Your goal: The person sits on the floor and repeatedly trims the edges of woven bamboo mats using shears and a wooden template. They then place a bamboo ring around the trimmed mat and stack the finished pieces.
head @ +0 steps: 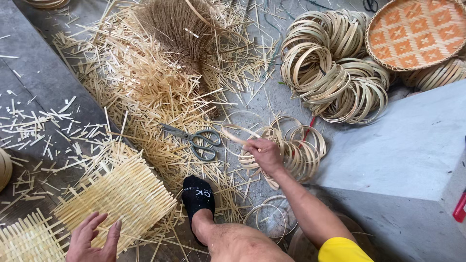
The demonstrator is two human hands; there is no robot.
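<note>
Our right hand [264, 154] pinches a thin pale bamboo hoop [241, 132] at its rim, fingers closed on it above the loose pile of similar rings [301, 153]. It looks light, springy and easily bent, so we judge the rim the best hold. Our left hand [93, 238] lies flat, fingers spread, on the square woven bamboo mat [121, 191]. Grey metal scissors [196, 139] lie just beyond the right fingertips.

I see a grey floor [39, 73] with cut straw bits [141, 87], scissors [196, 138], bamboo rings [335, 68] and woven mats [119, 194].
</note>
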